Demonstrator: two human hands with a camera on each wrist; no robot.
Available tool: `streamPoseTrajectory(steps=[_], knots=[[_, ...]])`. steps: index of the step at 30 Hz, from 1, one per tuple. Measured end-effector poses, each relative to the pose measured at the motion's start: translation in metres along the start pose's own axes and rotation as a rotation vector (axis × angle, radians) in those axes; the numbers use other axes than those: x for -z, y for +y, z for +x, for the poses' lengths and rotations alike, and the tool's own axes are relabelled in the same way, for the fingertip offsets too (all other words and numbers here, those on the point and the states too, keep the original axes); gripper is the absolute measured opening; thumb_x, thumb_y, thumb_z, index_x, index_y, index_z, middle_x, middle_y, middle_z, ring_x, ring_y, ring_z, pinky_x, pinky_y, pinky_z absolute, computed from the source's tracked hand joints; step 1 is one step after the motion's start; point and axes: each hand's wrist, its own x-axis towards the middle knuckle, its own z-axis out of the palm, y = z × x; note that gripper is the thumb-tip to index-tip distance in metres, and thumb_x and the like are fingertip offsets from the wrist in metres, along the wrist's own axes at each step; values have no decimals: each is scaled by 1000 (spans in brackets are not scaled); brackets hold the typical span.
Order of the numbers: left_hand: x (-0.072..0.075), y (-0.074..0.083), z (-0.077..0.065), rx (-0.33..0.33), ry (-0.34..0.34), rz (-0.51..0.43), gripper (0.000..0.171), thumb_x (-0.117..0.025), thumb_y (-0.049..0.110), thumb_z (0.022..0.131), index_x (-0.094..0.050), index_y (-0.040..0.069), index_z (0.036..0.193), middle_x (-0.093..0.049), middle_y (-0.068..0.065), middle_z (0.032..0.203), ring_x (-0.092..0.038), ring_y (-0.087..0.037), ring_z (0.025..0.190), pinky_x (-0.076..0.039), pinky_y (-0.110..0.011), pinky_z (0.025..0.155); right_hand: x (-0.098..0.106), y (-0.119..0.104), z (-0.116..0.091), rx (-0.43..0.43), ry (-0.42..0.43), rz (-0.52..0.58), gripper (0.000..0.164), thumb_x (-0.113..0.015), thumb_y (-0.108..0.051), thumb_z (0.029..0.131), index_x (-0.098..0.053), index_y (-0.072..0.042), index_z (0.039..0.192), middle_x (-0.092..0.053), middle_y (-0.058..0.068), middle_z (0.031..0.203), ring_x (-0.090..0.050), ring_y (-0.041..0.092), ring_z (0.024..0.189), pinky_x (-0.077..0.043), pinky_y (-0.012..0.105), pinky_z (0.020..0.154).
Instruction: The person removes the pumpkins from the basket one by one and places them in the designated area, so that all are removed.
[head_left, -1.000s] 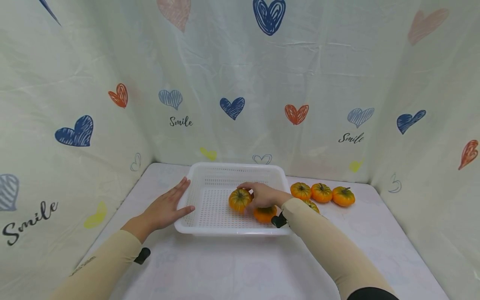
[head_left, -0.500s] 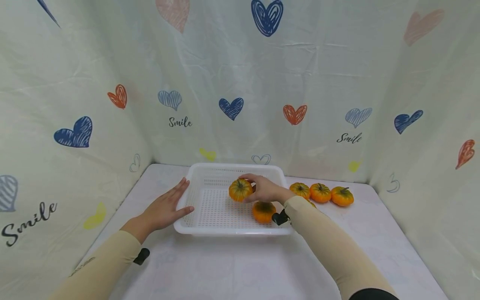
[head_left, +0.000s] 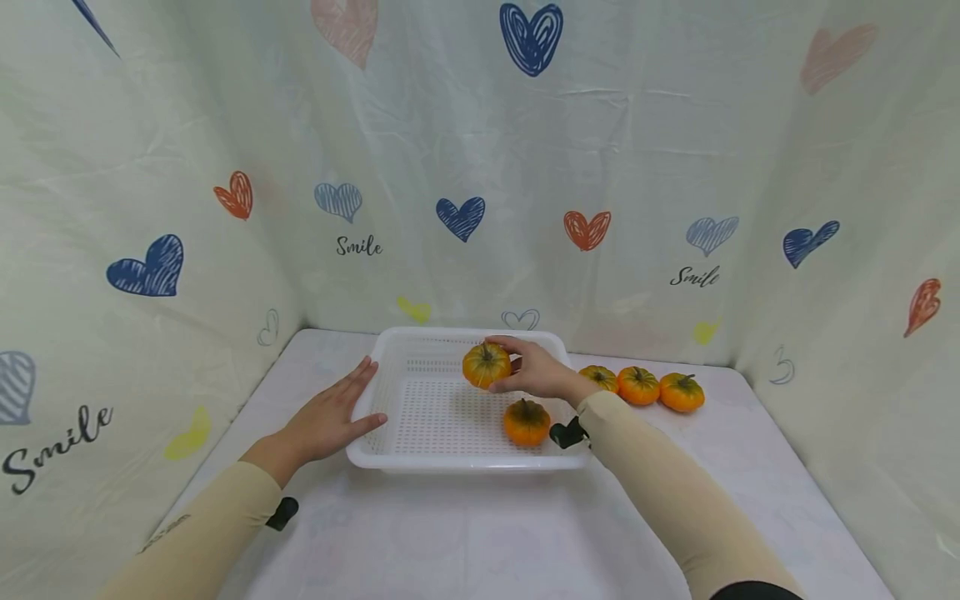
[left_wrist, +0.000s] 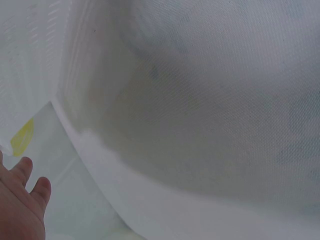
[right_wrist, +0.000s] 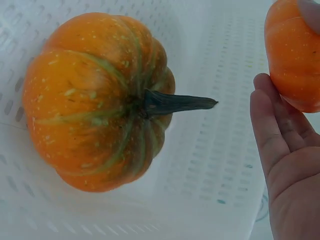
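Note:
My right hand (head_left: 534, 368) grips a small orange-and-green pumpkin (head_left: 486, 365) over the back part of a white perforated basket (head_left: 457, 463). In the right wrist view the held pumpkin (right_wrist: 295, 60) sits against the fingers at the right edge, partly cut off. A second pumpkin (head_left: 527, 422) with a dark stem rests on the basket floor at the front right; it fills much of the right wrist view. My left hand (head_left: 330, 417) touches the basket's left rim with fingers extended. Only part of that hand (left_wrist: 20, 205) shows in the left wrist view.
Several more pumpkins (head_left: 638, 386) stand in a row on the white-covered table (head_left: 420, 533), just right of the basket. My right forearm hides part of that area. A pale curtain (head_left: 465, 133) printed with hearts encloses the table at the back and sides.
The right hand has lifted its pumpkin from the basket floor, moving it up and toward the back, slightly right. The other pumpkin in the basket and the left hand stay in place.

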Motion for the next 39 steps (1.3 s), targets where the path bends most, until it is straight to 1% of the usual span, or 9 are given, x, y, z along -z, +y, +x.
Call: streamPoseTrajectory(steps=[6,13,19,24,27,28,33,35,39], knots=[[0,0,0,-6,-3,-5,91,-50,62,96,-18,5,159,-13,-15,165,-22,-39,147,-26,-61,112,11,-2,-8,15,34,36,81,-83,-18,83,-41,-21,152,-54,9,134,-61,28,110,-56,33,87],[-1,-1,-1,0,-7,-10,89,-51,58,97,-17,6,159,-12,-14,165,-21,-39,147,-26,-61,112,26,2,-21,19,79,65,82,-83,-21,84,-38,-19,153,-56,7,128,-61,25,107,-56,34,87],[-3,-3,1,5,-6,-9,88,-52,57,97,-17,6,160,-12,-14,165,-21,-40,147,-25,-61,112,43,-1,-37,23,99,82,84,-81,-17,85,-34,-17,155,-55,10,132,-60,29,108,-56,37,87],[-3,-3,1,10,-6,-9,90,-51,61,96,-17,7,160,-12,-14,165,-21,-39,147,-26,-61,112,59,-4,-52,7,128,72,85,-81,-22,86,-32,-18,156,-52,10,137,-59,30,113,-54,38,91],[-2,-2,1,9,-5,-7,90,-51,61,96,-17,6,160,-12,-14,165,-22,-40,147,-26,-61,112,66,-3,-62,13,150,55,86,-81,-23,86,-32,-16,156,-52,12,139,-59,31,114,-53,38,93],[-1,-1,0,9,-5,-7,90,-50,61,96,-17,6,160,-12,-14,165,-22,-40,147,-26,-61,112,68,-6,-67,19,153,50,85,-80,-21,87,-31,-13,156,-51,14,139,-59,32,115,-53,39,93],[1,1,0,10,-6,-13,89,-51,59,96,-17,6,159,-12,-15,165,-22,-40,147,-26,-62,111,77,3,-86,-20,192,37,84,-79,-20,88,-31,-14,157,-47,17,146,-58,35,118,-52,43,95],[1,1,0,10,-6,-13,88,-51,57,97,-17,6,159,-12,-15,165,-22,-40,147,-26,-62,111,81,15,-92,-43,210,26,85,-80,-24,87,-31,-17,157,-44,15,148,-56,37,121,-50,45,97],[-1,-1,1,9,-6,-11,87,-54,54,97,-17,6,159,-12,-15,165,-21,-40,147,-26,-62,112,86,30,-105,-80,232,30,87,-80,-26,87,-31,-15,157,-40,18,151,-52,42,126,-49,49,97]])
